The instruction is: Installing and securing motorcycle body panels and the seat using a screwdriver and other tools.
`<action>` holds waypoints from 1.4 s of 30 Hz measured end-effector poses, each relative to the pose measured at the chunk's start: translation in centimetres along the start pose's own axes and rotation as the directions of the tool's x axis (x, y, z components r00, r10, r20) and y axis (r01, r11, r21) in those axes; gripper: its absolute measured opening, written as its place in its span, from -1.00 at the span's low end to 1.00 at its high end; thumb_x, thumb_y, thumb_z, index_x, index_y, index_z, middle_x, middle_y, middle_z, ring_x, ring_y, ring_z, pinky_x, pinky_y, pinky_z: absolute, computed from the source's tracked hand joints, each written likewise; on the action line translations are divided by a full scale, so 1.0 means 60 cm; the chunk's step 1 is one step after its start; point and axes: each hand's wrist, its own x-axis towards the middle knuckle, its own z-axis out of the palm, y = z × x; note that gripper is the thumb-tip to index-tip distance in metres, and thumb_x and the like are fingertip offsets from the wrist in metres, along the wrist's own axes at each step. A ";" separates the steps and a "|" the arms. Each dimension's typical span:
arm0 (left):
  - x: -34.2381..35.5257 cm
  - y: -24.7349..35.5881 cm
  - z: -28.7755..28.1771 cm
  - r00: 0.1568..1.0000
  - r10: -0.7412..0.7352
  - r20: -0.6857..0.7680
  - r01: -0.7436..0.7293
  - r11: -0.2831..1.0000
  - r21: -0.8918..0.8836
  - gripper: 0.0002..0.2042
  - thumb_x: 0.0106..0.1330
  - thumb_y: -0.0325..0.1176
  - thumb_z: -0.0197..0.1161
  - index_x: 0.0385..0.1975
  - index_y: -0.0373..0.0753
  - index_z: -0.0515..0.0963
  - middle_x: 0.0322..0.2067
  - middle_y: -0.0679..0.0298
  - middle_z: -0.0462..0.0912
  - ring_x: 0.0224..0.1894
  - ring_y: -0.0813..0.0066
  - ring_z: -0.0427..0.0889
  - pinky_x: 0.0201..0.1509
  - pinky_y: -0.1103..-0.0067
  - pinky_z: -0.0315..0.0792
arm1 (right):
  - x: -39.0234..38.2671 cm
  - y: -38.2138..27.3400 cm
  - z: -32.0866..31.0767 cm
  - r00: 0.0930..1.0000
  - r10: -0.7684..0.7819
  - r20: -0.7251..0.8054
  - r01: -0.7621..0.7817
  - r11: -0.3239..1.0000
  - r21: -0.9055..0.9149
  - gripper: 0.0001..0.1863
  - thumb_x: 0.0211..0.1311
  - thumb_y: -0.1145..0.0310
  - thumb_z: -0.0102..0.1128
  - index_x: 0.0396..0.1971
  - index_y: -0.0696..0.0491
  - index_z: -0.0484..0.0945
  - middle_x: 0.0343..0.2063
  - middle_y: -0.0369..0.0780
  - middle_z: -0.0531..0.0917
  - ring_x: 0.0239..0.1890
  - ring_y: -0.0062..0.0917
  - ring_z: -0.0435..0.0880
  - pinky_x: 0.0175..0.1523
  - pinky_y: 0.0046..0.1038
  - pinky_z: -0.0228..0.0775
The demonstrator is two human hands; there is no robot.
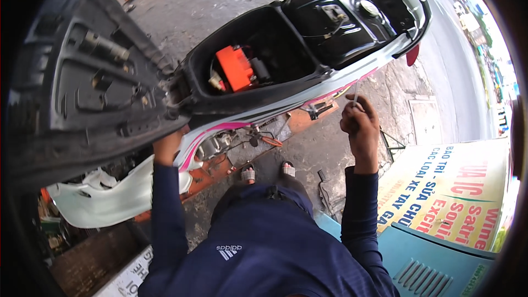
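Note:
A scooter with its seat [71, 88] flipped up stands across the view, its white, black and pink side panel [264, 113] facing me. At the seat hinge, my left hand [169, 146] reaches against the front end of that panel. Its fingers are mostly hidden, so I cannot tell whether they grip anything. My right hand [361, 129] is raised beside the rear of the panel, closed around a thin metal rod [356, 91] that points away from me. Inside the open storage box [286, 38] lies an orange-red box-shaped part [234, 68] with wires beside it.
Behind the storage box are the black fuel tank cover [330, 16] and the rear grab rail [423, 5]. A white body panel [99, 203] hangs at the lower left. Close on my right stand a blue metal cabinet [440, 264] and a printed sign board [456, 187].

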 end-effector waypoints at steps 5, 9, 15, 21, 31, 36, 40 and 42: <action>0.021 0.361 -0.092 0.892 0.434 0.129 -0.270 0.740 -0.616 -0.73 0.05 -0.26 0.42 -0.35 -0.29 0.58 -0.40 0.13 0.57 -0.31 0.14 0.59 -0.22 0.38 0.48 | 0.057 -0.005 0.032 0.983 -0.154 -0.103 0.183 0.877 0.443 -0.51 0.44 -0.12 -0.21 -0.49 0.00 0.31 -0.67 -0.40 0.16 -0.70 -0.72 0.08 -0.63 -0.59 -0.12; 0.214 0.460 -0.126 0.890 0.399 -0.221 -0.452 0.833 -0.318 -0.61 0.02 -0.32 0.43 -0.16 -0.28 0.49 -0.30 0.19 0.54 -0.20 0.15 0.54 -0.13 0.38 0.45 | 0.125 0.002 0.058 0.930 -0.346 0.125 0.292 0.901 0.321 -0.46 0.46 -0.13 -0.28 -0.55 0.01 0.24 -0.71 -0.41 0.09 -0.72 -0.71 0.03 -0.63 -0.57 -0.13; 0.296 0.496 -0.065 0.857 0.491 -0.160 -0.504 0.731 -0.459 -0.62 0.01 -0.38 0.42 -0.17 -0.24 0.45 -0.30 0.19 0.56 -0.17 0.16 0.56 -0.11 0.36 0.47 | 0.146 0.030 0.071 0.870 -0.491 0.045 0.485 0.869 0.098 -0.44 0.49 -0.07 -0.27 -0.59 0.07 0.28 -0.70 -0.38 0.25 -0.70 -0.73 0.15 -0.61 -0.62 -0.04; 0.298 0.494 -0.052 0.886 0.448 -0.124 -0.440 0.725 -0.530 -0.67 0.02 -0.40 0.40 -0.25 -0.23 0.42 -0.38 0.19 0.57 -0.23 0.15 0.59 -0.15 0.34 0.48 | 0.133 0.044 0.097 0.778 -0.610 -0.154 0.602 0.793 -0.100 -0.47 0.50 -0.03 -0.23 -0.54 0.11 0.35 -0.70 -0.38 0.28 -0.68 -0.75 0.22 -0.59 -0.65 0.03; 0.292 0.496 -0.049 0.905 0.408 -0.121 -0.411 0.764 -0.498 -0.71 0.08 -0.34 0.32 -0.26 -0.21 0.38 -0.46 0.16 0.55 -0.28 0.13 0.60 -0.28 0.31 0.51 | 0.128 0.046 0.100 0.651 -0.755 0.080 0.713 0.572 -0.406 -0.41 0.50 -0.01 -0.23 -0.60 0.17 0.40 -0.73 -0.35 0.34 -0.69 -0.71 0.24 -0.54 -0.61 0.06; 0.289 0.500 -0.047 0.926 0.368 -0.084 -0.368 0.829 -0.421 -0.71 0.07 -0.36 0.28 -0.26 -0.20 0.35 -0.45 0.18 0.56 -0.27 0.12 0.61 -0.29 0.31 0.54 | 0.133 0.023 0.104 0.517 -0.716 0.469 0.800 0.209 -0.562 -0.57 0.40 0.19 -0.12 -0.62 0.14 0.42 -0.74 -0.17 0.40 -0.73 -0.35 0.48 -0.59 -0.41 0.24; 0.289 0.494 -0.043 0.938 0.344 -0.045 -0.334 0.862 -0.381 -0.67 0.02 -0.41 0.27 -0.21 -0.18 0.33 -0.40 0.18 0.57 -0.23 0.12 0.61 -0.26 0.33 0.55 | 0.136 0.014 0.089 0.470 -0.571 0.673 0.841 0.059 -0.538 -0.66 0.32 0.22 -0.02 -0.59 0.12 0.43 -0.67 -0.17 0.45 -0.71 -0.32 0.50 -0.58 -0.40 0.29; 0.288 0.488 -0.039 0.943 0.333 -0.012 -0.316 0.885 -0.342 -0.64 -0.02 -0.39 0.30 -0.21 -0.17 0.33 -0.37 0.17 0.57 -0.20 0.12 0.62 -0.23 0.33 0.56 | 0.138 0.024 0.079 0.451 -0.556 0.698 0.857 0.051 -0.513 -0.65 0.32 0.19 -0.01 -0.59 0.10 0.44 -0.67 -0.19 0.46 -0.70 -0.32 0.50 -0.58 -0.39 0.30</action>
